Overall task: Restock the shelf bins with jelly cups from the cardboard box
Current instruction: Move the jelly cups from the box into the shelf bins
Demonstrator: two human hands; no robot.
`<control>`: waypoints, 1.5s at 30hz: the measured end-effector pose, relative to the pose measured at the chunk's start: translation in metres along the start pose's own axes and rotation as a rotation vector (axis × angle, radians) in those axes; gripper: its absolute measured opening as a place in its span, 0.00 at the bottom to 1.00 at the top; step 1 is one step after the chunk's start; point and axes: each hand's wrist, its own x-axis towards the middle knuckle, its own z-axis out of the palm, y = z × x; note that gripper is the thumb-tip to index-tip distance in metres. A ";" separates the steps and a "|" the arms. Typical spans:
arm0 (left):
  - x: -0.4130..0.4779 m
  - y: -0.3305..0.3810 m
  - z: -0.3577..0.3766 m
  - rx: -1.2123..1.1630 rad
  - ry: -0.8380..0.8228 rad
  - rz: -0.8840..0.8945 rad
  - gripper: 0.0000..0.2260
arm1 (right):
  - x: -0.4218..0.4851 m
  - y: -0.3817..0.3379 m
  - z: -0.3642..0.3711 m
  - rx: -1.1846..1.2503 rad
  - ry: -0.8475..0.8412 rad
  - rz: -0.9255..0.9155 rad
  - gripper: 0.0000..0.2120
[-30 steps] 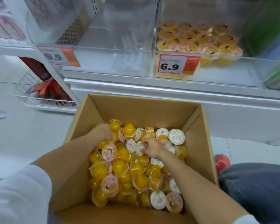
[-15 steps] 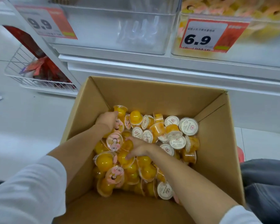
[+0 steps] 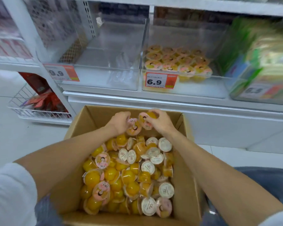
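Gripping pink-lidded jelly cups (image 3: 134,128) in the curled left hand (image 3: 119,122) and pinching a yellow cup (image 3: 151,115) in the right hand (image 3: 161,123), above the far end of the cardboard box (image 3: 183,185) in the head view, with loose cups (image 3: 129,175) heaped below and the part-filled shelf bin (image 3: 196,86) beyond. Likely light, with stiff but slick plastic walls and thin film lids. Best taken round the sides, not the film.

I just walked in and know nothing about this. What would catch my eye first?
The open cardboard box at bottom centre, heaped with yellow jelly cups. Over its far edge, the left hand and right hand each grip a few cups. Beyond them, the clear shelf bin tagged 6.9 holds a layer of pink-lidded cups.
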 end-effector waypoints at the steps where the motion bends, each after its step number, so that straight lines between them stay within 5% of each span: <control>1: -0.003 0.020 -0.008 -0.032 0.052 0.033 0.15 | -0.002 -0.011 -0.022 0.016 0.042 -0.045 0.18; 5: -0.011 0.099 -0.042 -0.221 0.275 0.181 0.12 | -0.015 -0.059 -0.102 -0.016 0.233 -0.248 0.21; 8: -0.001 0.149 -0.070 -0.319 0.463 0.296 0.14 | -0.018 -0.089 -0.154 0.000 0.430 -0.361 0.14; 12: 0.041 0.206 -0.101 -0.429 0.465 0.326 0.09 | 0.005 -0.107 -0.217 -0.044 0.539 -0.293 0.16; 16: 0.105 0.232 -0.100 -0.335 0.194 0.259 0.06 | 0.054 -0.099 -0.261 -0.105 0.345 -0.004 0.03; 23: 0.158 0.224 -0.079 -0.109 -0.107 0.243 0.06 | 0.081 -0.077 -0.265 -0.251 -0.149 0.298 0.08; 28: 0.173 0.215 -0.080 0.139 -0.050 0.269 0.10 | 0.098 -0.068 -0.263 -0.394 -0.159 0.334 0.10; 32: 0.180 0.207 -0.079 0.220 -0.099 0.247 0.30 | 0.098 -0.072 -0.259 -0.446 -0.152 0.373 0.12; 35: 0.183 0.203 -0.077 0.169 -0.152 0.208 0.34 | 0.100 -0.070 -0.256 -0.400 -0.171 0.393 0.17; 43: 0.170 0.200 -0.080 -0.073 -0.024 0.233 0.17 | 0.095 -0.069 -0.258 -0.462 -0.073 0.343 0.24; 45: 0.158 0.200 -0.083 -0.139 0.120 0.224 0.07 | 0.089 -0.070 -0.252 -0.588 0.094 0.220 0.24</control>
